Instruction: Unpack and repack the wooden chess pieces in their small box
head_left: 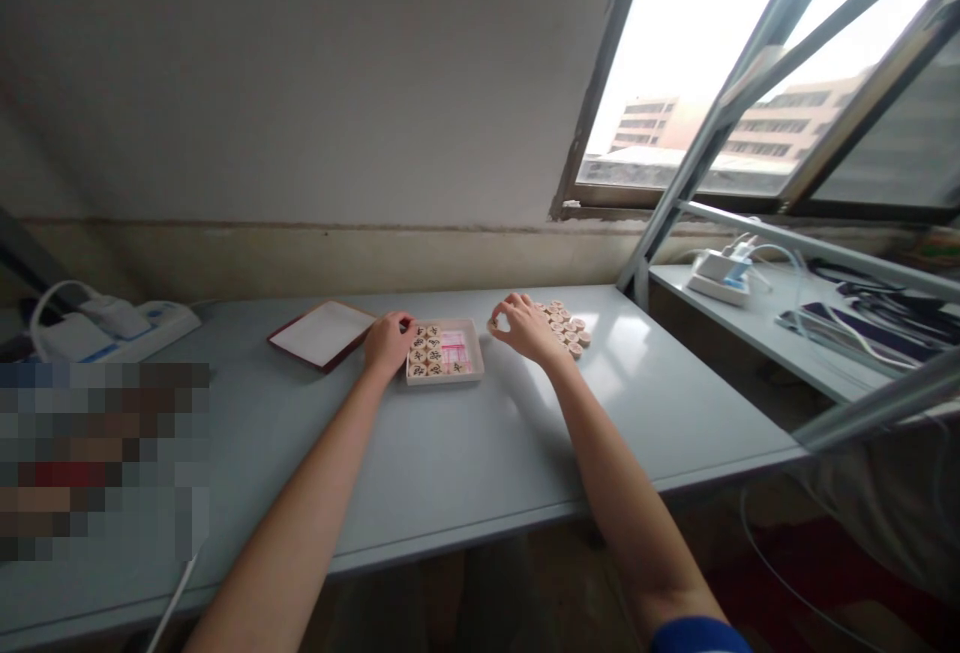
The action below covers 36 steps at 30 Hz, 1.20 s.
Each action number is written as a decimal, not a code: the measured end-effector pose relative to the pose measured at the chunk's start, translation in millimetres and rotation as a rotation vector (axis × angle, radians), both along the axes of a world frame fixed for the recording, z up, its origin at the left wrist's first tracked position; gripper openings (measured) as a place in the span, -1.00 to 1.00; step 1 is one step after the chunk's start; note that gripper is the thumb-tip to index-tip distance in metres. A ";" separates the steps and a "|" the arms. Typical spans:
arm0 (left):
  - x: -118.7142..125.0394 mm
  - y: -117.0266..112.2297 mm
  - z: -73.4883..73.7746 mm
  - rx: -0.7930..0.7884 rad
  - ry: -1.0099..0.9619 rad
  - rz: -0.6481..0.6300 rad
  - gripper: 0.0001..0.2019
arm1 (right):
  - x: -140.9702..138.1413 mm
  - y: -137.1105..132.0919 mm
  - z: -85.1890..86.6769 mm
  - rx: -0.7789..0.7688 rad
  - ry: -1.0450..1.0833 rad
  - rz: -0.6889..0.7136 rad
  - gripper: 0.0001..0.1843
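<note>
A white open box [445, 381] sits on the desk with round wooden Chinese chess pieces [427, 353] in rows along its left side and bottom. A pink-and-white printed sheet [455, 345] shows on its floor. My left hand [388, 341] is closed on the box's left edge, near the upper corner, fingertips partly hidden. My right hand [523, 325] pinches one chess piece [493, 324] between thumb and finger, just right of the box and apart from it. Beside and behind that hand lies a cluster of loose chess pieces [571, 330], partly covered by it.
A dark-red-edged lid [322, 333] with a white inside lies left of the box. Power strips with plugs stand at the far left [142, 328] and on the right-hand desk [720, 273]. A metal bed-frame post [675, 183] rises at the desk's right back corner.
</note>
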State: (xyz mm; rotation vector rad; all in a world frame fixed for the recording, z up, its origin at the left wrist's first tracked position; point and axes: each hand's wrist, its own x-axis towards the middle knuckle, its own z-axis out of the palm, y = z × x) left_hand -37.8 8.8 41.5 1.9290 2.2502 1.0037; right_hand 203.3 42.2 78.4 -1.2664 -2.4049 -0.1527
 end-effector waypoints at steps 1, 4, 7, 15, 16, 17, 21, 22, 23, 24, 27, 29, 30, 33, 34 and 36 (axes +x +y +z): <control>0.2 -0.1 0.2 -0.002 -0.001 0.001 -0.82 | 5.3 1.2 -1.5 -0.030 -0.064 -0.035 -0.86; 0.9 -0.5 1.1 -0.012 0.003 0.005 -0.82 | 18.7 3.9 -5.4 -0.089 -0.193 -0.158 -0.83; 1.4 -1.0 1.6 -0.012 0.011 0.011 -0.82 | 25.1 6.6 -5.6 -0.102 -0.175 -0.222 -0.76; 0.3 -0.9 -1.4 0.022 0.008 0.004 -0.83 | -15.0 -9.3 5.5 -0.371 0.068 0.396 -0.65; 0.2 -0.7 -1.8 0.026 0.011 0.003 -0.83 | -22.4 -13.5 5.5 -0.443 0.048 0.471 -0.67; 0.1 -0.5 -2.0 0.031 0.015 0.002 -0.83 | -28.7 -17.4 5.1 -0.502 0.032 0.520 -0.70; 0.1 0.2 -2.3 0.039 0.023 -0.003 -0.83 | -40.6 -25.2 2.5 -0.553 0.023 0.515 -0.79; 0.1 0.3 -2.3 0.038 0.022 -0.004 -0.83 | -40.6 -25.3 2.1 -0.527 0.025 0.490 -0.80; 0.1 0.4 -2.2 0.036 0.021 -0.006 -0.83 | -39.9 -24.8 1.9 -0.498 0.024 0.467 -0.80; 0.0 0.5 -2.2 0.035 0.021 -0.008 -0.82 | -38.7 -23.8 1.7 -0.469 0.025 0.449 -0.79; -0.3 0.8 -2.4 0.030 0.021 -0.012 -0.82 | -31.0 -18.1 2.6 -0.390 0.040 0.419 -0.79; -0.6 1.0 -2.8 0.025 0.023 -0.011 -0.81 | -21.5 -12.4 4.7 -0.319 0.073 0.380 -0.80; -0.6 1.0 -2.9 0.023 0.024 -0.011 -0.80 | -15.5 -9.3 6.2 -0.278 0.093 0.351 -0.79; -0.5 0.8 -3.2 0.029 0.025 -0.016 -0.80 | 3.3 -1.1 11.8 -0.215 0.145 0.267 -0.84; -0.5 0.7 -3.1 0.032 0.024 -0.017 -0.80 | 8.3 0.6 13.3 -0.229 0.152 0.256 -0.86; -0.4 0.5 -2.8 0.032 0.020 -0.012 -0.81 | 14.5 2.1 15.1 -0.281 0.144 0.249 -0.87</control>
